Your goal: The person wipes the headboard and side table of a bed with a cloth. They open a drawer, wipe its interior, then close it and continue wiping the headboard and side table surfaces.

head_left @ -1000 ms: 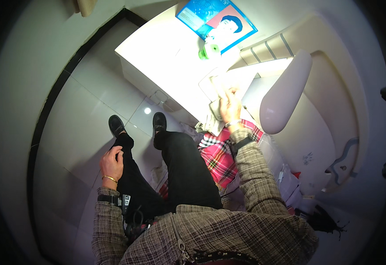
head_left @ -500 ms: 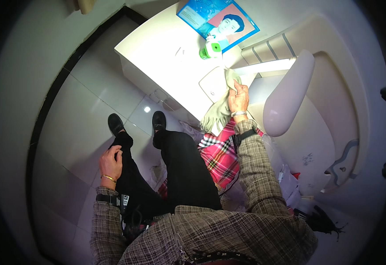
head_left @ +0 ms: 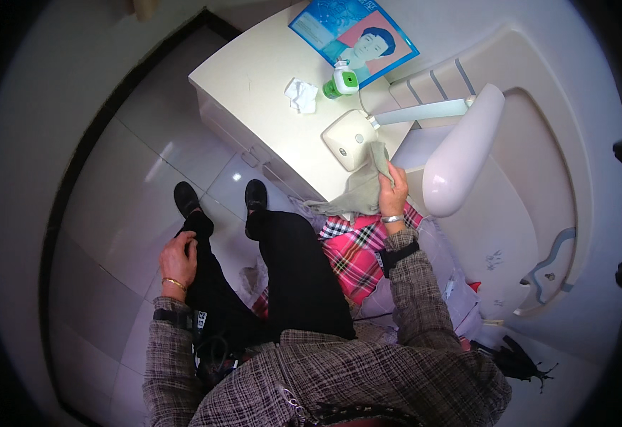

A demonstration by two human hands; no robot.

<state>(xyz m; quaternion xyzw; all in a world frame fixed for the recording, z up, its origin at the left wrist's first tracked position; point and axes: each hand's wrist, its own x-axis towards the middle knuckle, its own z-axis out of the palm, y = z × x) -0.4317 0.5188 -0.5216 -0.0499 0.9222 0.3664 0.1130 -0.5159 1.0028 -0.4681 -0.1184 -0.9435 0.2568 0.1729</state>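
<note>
My right hand [head_left: 394, 191] pinches a grey-green cloth [head_left: 363, 193] that hangs down over the corner of a white cabinet [head_left: 254, 62]. The cloth's upper end reaches the lamp's base. This desk lamp [head_left: 464, 151] has a square base [head_left: 349, 139] on the cabinet, a flat arm and a long, rounded white head right of my hand. With nothing in it, my left hand [head_left: 178, 260] rests by my left knee, fingers loosely bent and thumb apart.
On the cabinet are a crumpled white tissue [head_left: 302, 95], a green-and-white bottle [head_left: 340, 81] and a blue sheet with a portrait [head_left: 361, 35]. A pink plaid cloth [head_left: 354, 260] lies beside my leg. A beige moulded unit [head_left: 531, 135] stands on the right.
The bright light on the cabinet top has gone, so the tissue shows clearly. My right hand has drawn the cloth down, off the lamp's base. My left hand stays put.
</note>
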